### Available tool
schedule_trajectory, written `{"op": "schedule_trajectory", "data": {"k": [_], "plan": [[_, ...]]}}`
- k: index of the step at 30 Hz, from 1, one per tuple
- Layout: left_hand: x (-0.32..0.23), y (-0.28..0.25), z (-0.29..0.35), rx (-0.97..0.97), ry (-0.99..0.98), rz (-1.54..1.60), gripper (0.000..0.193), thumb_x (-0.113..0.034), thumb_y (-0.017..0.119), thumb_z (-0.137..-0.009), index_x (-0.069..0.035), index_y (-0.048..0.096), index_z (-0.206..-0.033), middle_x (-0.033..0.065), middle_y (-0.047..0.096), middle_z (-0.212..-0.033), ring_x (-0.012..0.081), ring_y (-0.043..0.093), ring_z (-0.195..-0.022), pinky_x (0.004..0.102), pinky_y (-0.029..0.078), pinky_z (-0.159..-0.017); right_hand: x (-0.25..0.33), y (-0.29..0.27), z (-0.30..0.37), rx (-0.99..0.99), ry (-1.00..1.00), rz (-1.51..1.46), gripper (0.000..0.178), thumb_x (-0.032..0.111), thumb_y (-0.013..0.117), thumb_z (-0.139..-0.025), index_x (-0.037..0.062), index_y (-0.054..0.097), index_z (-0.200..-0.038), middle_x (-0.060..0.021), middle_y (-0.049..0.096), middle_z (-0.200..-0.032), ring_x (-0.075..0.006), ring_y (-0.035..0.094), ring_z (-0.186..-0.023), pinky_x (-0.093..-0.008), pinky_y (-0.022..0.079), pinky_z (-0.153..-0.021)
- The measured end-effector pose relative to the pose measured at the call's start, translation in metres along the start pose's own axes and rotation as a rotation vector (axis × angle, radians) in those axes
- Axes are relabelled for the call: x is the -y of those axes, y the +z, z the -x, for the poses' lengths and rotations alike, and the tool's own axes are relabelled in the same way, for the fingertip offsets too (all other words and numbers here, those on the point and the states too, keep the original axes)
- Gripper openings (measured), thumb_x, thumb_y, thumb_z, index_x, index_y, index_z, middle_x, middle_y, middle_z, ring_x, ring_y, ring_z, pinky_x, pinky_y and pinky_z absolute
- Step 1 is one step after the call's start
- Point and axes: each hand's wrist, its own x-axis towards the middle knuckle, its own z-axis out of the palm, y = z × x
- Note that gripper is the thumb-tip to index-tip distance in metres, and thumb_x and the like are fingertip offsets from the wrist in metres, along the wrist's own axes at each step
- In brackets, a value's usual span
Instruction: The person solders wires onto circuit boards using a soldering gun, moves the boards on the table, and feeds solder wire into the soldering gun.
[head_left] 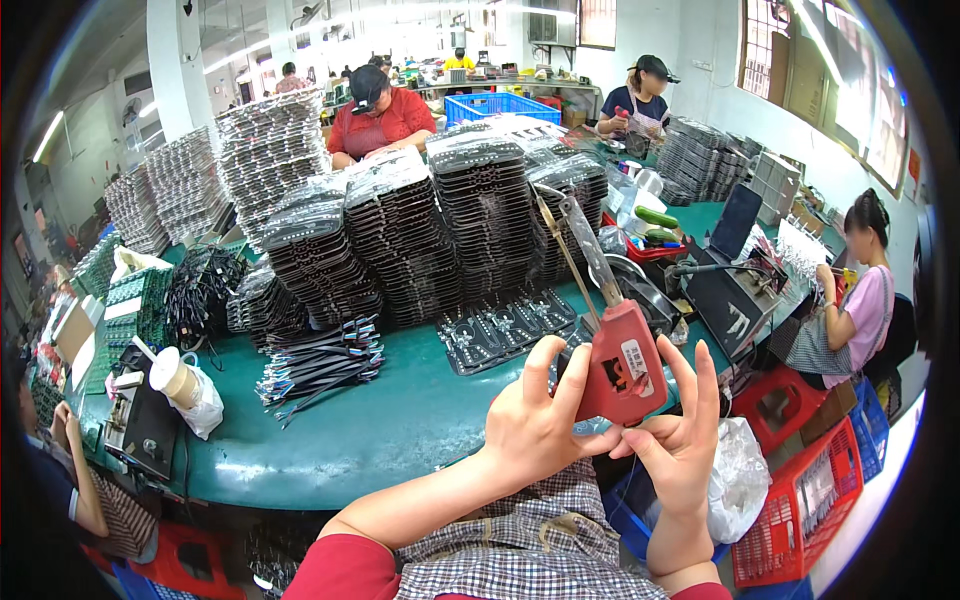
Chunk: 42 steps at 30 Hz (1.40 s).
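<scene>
In front of me is a red soldering gun [632, 350] with a pale label, a flat metal arm and a thin rod pointing up and away. My left hand [530, 420] grips the gun's left side, its fingers bent against the body and its thumb under the lower end. Close beside it, my right hand [675, 445] pinches thumb and finger together at the gun's lower end, with other fingers raised. What lies in that pinch is too small to make out. Beyond the gun, black circuit boards [505, 330] lie flat on the green table [300, 455].
Tall stacks of black boards [480, 200] line the table's far side. Bundled cables [320, 365] and a wire spool [175, 378] lie leftward. A black case [715, 305] and red crate [800, 500] stand right. Co-workers [385, 115] sit around the table.
</scene>
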Motion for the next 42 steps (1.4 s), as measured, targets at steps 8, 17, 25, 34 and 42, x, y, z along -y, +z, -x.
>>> {"op": "schedule_trajectory", "data": {"k": [8, 17, 25, 34, 42], "plan": [[0.002, 0.003, -0.003, -0.022, -0.009, 0.002, 0.079, -0.045, 0.077, -0.059, -0.004, 0.049, -0.12, 0.0155, 0.045, -0.115, 0.0213, 0.061, -0.066, 0.0277, 0.05, -0.05, -0.004, -0.006, 0.002, 0.062, -0.006, 0.026, 0.086, -0.017, 0.055, -0.075, 0.0068, 0.009, -0.144, -0.0262, 0.024, -0.142, -0.0214, 0.067, -0.078, -0.0282, 0.057, -0.064], [0.002, 0.002, -0.004, -0.035, -0.008, 0.005, 0.079, -0.045, 0.077, -0.058, -0.004, 0.049, -0.119, 0.0153, 0.044, -0.114, 0.0213, 0.061, -0.066, 0.0277, 0.05, -0.049, -0.001, -0.007, 0.006, 0.062, 0.0, 0.029, 0.086, -0.016, 0.057, -0.073, 0.0043, 0.011, -0.143, -0.0274, 0.025, -0.141, -0.0215, 0.067, -0.077, -0.0265, 0.056, -0.065], [0.002, 0.006, -0.005, -0.08, -0.066, 0.03, 0.08, -0.034, 0.081, -0.058, -0.003, 0.044, -0.123, 0.0143, 0.043, -0.115, 0.0224, 0.059, -0.072, 0.0314, 0.05, -0.054, 0.024, -0.018, 0.032, 0.196, -0.407, 0.669, 0.043, 0.019, 0.069, -0.078, -0.0035, 0.055, -0.112, -0.0227, 0.058, -0.109, -0.0312, 0.061, -0.096, -0.0381, 0.051, -0.082], [-0.042, 0.032, 0.01, 0.029, -0.158, 0.246, 0.072, -0.005, 0.07, -0.066, 0.002, 0.035, -0.129, 0.0204, 0.032, -0.125, 0.0362, 0.052, -0.101, 0.0398, 0.048, -0.073, -0.057, 0.015, 0.024, -0.104, 0.283, -0.421, 0.073, 0.031, 0.073, -0.077, -0.0008, 0.035, -0.131, -0.0098, 0.046, -0.126, -0.0181, 0.045, -0.117, -0.0333, 0.036, -0.098], [-0.057, 0.051, 0.059, 0.279, 0.166, 0.632, 0.074, 0.009, 0.066, -0.065, 0.006, 0.035, -0.132, 0.0344, 0.02, -0.137, 0.0321, 0.058, -0.097, 0.0381, 0.052, -0.079, -0.045, -0.037, 0.031, -0.413, 0.104, -0.575, 0.059, 0.051, 0.038, -0.092, 0.0061, 0.039, -0.129, -0.0096, 0.056, -0.115, -0.019, 0.061, -0.083, -0.0302, 0.053, -0.068]]}}
